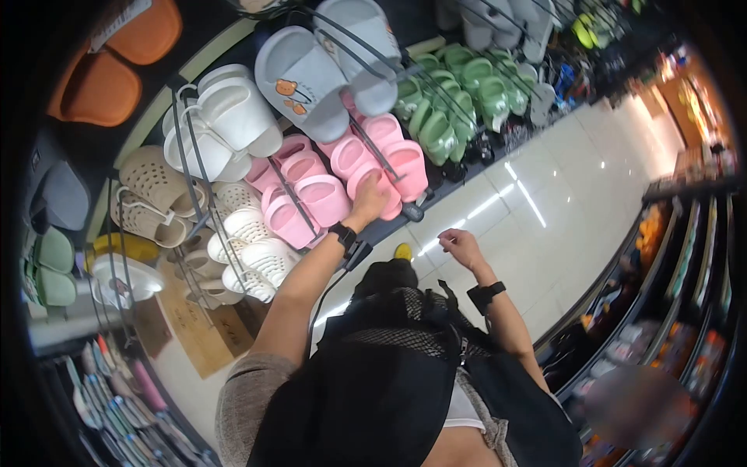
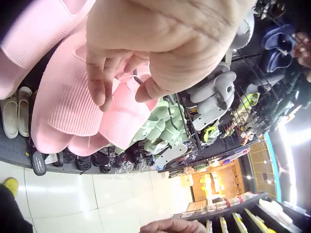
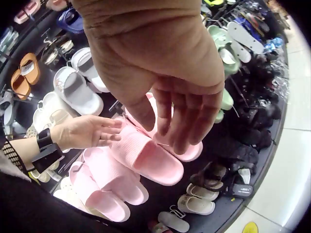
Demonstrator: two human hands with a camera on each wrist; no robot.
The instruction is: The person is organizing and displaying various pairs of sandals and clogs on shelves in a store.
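Observation:
My left hand [image 1: 371, 201] reaches to a hanging pair of pink slides [image 1: 405, 162] on the rack. In the right wrist view, its fingers lie fairly straight beside the ribbed strap of a pink slide [image 3: 129, 145]. From the left wrist view, the left hand [image 2: 165, 39] overlaps the ribbed pink slides [image 2: 73, 102], fingers loosely bent with no slide gripped between them. Over the aisle, in front of my body, my right hand [image 1: 464, 249] hangs loosely curled and holds nothing. Another pair of pink slides [image 1: 323, 201] hangs just left of the reached pair.
White clogs [image 1: 261, 261], white slides [image 1: 233, 113], grey slides with a bear print [image 1: 299, 82] and green slippers [image 1: 443, 128] hang around the pink ones. Metal hooks [image 1: 292, 198] stick out between pairs. Tiled floor [image 1: 537, 210] runs along the aisle towards another shelf [image 1: 654, 311].

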